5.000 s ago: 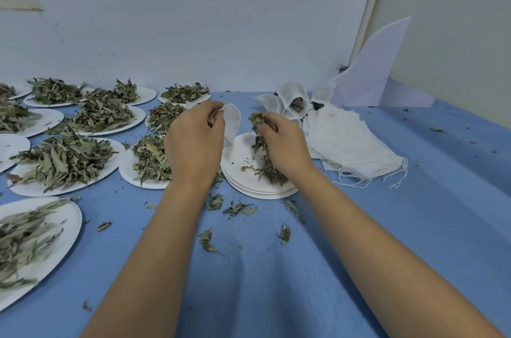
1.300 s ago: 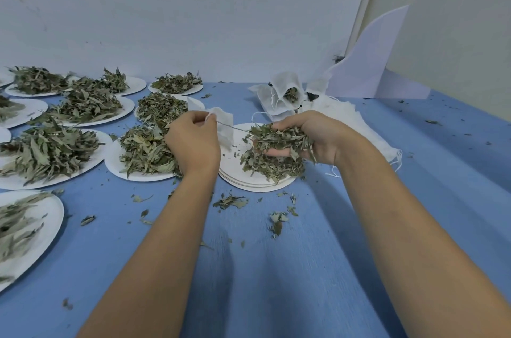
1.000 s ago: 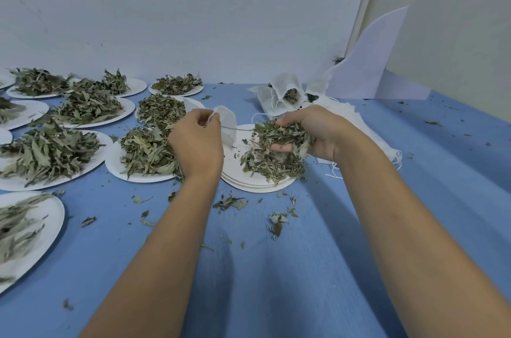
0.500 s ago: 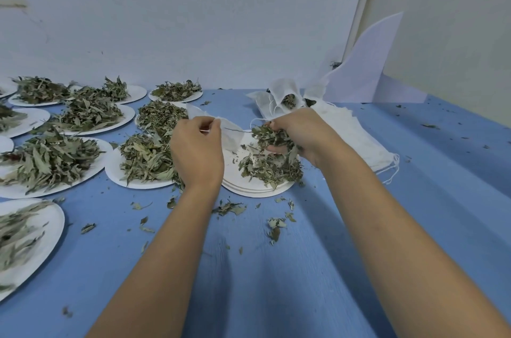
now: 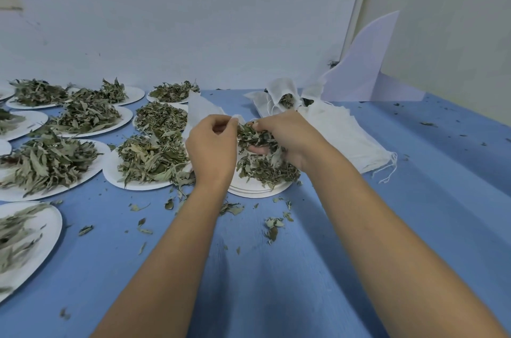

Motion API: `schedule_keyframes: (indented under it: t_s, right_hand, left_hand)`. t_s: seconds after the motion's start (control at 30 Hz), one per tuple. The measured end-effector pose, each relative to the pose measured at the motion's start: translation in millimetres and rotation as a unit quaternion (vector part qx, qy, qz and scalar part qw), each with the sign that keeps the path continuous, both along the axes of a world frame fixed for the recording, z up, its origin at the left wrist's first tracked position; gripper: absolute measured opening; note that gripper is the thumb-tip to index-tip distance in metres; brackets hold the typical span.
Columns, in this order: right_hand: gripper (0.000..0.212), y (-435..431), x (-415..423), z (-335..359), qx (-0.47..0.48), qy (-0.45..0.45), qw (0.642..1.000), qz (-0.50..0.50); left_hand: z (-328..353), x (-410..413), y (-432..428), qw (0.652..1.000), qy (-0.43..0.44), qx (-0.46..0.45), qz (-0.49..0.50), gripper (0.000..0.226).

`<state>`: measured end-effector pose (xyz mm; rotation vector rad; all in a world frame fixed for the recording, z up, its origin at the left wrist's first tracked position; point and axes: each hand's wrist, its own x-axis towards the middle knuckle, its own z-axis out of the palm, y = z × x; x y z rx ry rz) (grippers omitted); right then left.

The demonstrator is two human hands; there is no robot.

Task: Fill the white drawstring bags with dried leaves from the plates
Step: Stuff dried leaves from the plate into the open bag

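While left hand (image 5: 213,149) pinches the gauzy bag (image 5: 199,111), right hand (image 5: 289,133) clutches crinkled leaves (image 5: 254,138).

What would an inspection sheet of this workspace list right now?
Surface: blue tablecloth, wrinkled.
Job's things: white bag in the left hand; plate stack below the hands; leaf-heaped plates at left; empty bags piled at right; bag with leaves inside behind.
Clutter: leaf crumbs scattered on the cloth.
Grippers: left hand pinches the bag's edge; right hand grips a handful of leaves.
Cables: nothing seen.
Surroundings: white wall; white card leaning in the corner.
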<state>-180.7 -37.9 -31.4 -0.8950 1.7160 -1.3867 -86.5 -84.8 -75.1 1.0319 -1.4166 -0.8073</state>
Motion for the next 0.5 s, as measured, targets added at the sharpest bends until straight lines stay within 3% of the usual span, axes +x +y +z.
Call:
schedule_keyframes:
  t_s: [0.13,0.3,0.43,0.5]
  right_hand:
    - [0.032,0.9,-2.3,-3.5,-0.022,-0.024,0.999,-0.036]
    - [0.021,-1.3,-4.4,-5.5,-0.031,-0.016,0.999,-0.031]
    - [0.012,-1.9,-1.9,-7.0,-0.019,-0.005,1.0,-0.019]
    - [0.019,-4.1,-2.8,-9.8,-0.027,-0.005,0.999,-0.029]
  left_hand:
    - [-0.2,-2.0,-0.3,0.994,0.035,0.05,-0.09,0.011]
    - [-2.7,-3.3,-1.0,0.973,0.057,0.101,-0.197,0.008]
    - [-4.0,-3.2,-3.3,0.972,0.049,0.106,-0.206,0.01]
    - [-2.7,-3.2,-2.9,0.972,0.043,0.098,-0.207,0.009]
